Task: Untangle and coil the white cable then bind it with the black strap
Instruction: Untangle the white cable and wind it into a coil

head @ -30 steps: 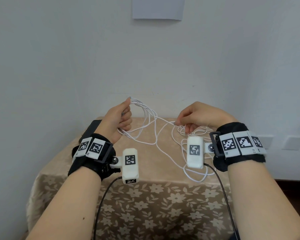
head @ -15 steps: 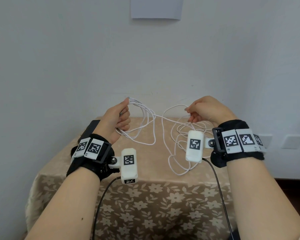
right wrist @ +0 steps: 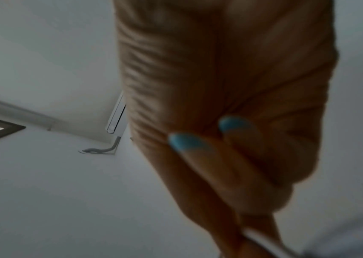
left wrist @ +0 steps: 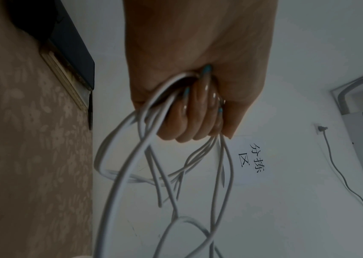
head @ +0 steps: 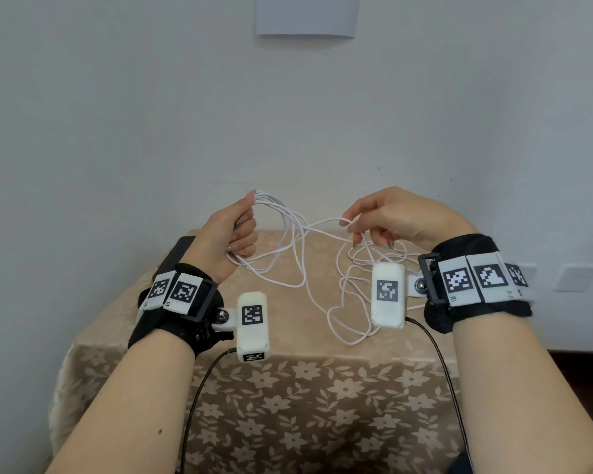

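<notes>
A thin white cable (head: 298,254) hangs in tangled loops above the table between my two hands. My left hand (head: 231,234) grips a bundle of several coiled loops, its fingers curled round them (left wrist: 189,111). My right hand (head: 384,220) pinches a single strand at its fingertips, and more loose loops (head: 353,302) dangle below it to the tabletop. In the right wrist view the cable (right wrist: 262,242) shows blurred at the fingertips. I see no black strap that I can tell apart.
A small table (head: 288,388) with a beige flowered cloth stands against a white wall. A dark flat object (head: 178,254) lies at its back left corner, behind my left wrist. A paper sheet (head: 305,15) hangs on the wall above.
My right hand rose with its strand, then came back toward the left hand and lowered slightly. The hanging loops lifted off the table's front. The left hand stayed put.
</notes>
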